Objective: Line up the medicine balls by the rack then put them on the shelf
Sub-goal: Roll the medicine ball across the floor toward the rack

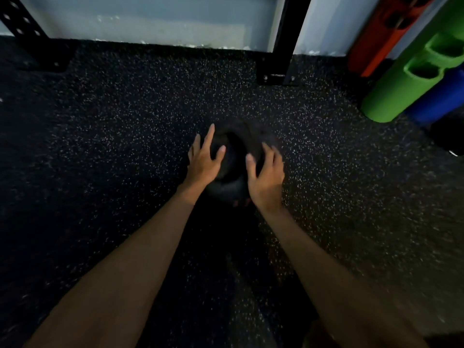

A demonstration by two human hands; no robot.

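From the head camera, a dull black round medicine ball sits low over the black rubber floor flecked with pale specks. It is out in front of the rack, nearer the right post than the left. I cannot tell whether it rests on the floor or is just off it. A small red mark shows on its near edge.

The left hand lies on the ball's left side with straight fingers fanned apart. The right hand lies on the right side, fingers spread and lightly bent to the curve, blurred at the tips.

Against the pale grey wall stand a black steel rack post punched with holes and a plain black post on a bolted flat foot plate. At far right, three foam rollers lean together: a red one, a green one with moulded hollows and a blue one.
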